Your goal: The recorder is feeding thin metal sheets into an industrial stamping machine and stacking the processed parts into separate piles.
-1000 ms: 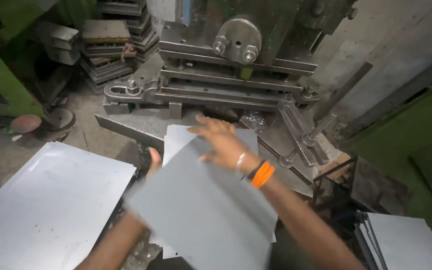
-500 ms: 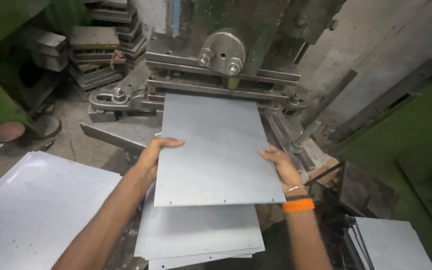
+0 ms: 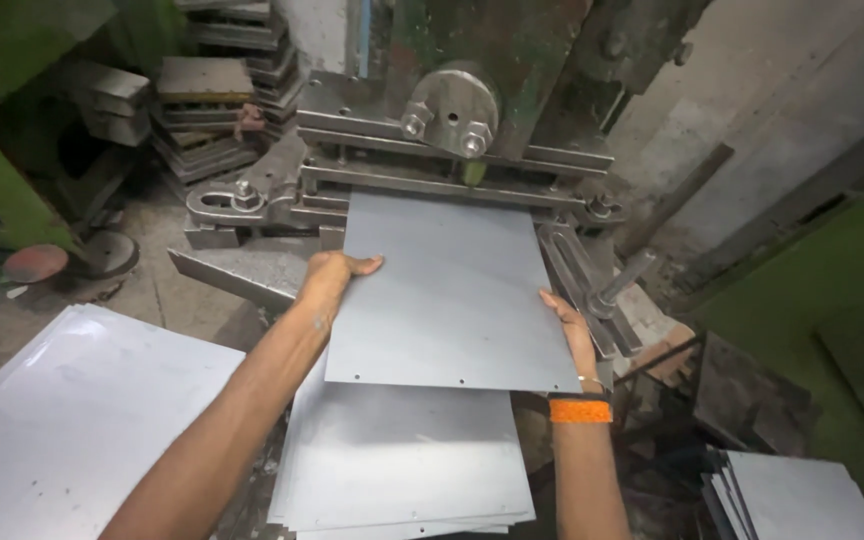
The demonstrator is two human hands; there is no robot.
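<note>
Sheet [image 3: 452, 295], grey metal, rectangular, flat, held level in front of press machine [image 3: 472, 100]; far edge sits at or just under the horizontal steel bars of the clamp assy, near edge overhangs toward the person. Row of small holes visible along near edge.

L hand [image 3: 332, 280] grips sheet's left edge, approx mid-length: thumb lies on top surface, other fingers curl under, out of sight. R hand [image 3: 572, 335] is on right edge nearer the bottom corner; fingers pressed along the edge, thumb side up, clasping the sheet. Orange wristband [image 3: 580, 410] w/ thin metal bangle just above it on R wrist.

Directly below held sheet: stack of similar sheets [image 3: 402, 470], edges slightly fanned, also w/ small holes on near edge. Held sheet overlaps top of stack in view; cannot tell if touching.

Machine: round steel boss w/ two hex nuts [image 3: 447, 115] centred above the sheet; green, worn paint on body. Steel clamp arm w/ bolt [image 3: 237, 195] to left of sheet. Angled bars and a cylindrical pin [image 3: 622, 280] just right of sheet.

Further out: large sheet pile [image 3: 72, 420] lower left on floor level; smaller sheet stack [image 3: 802, 495] lower right. Stacked metal blocks [image 3: 202, 110] upper left, green machine frame [image 3: 2, 180] far left. Floor dirty, grey.
</note>
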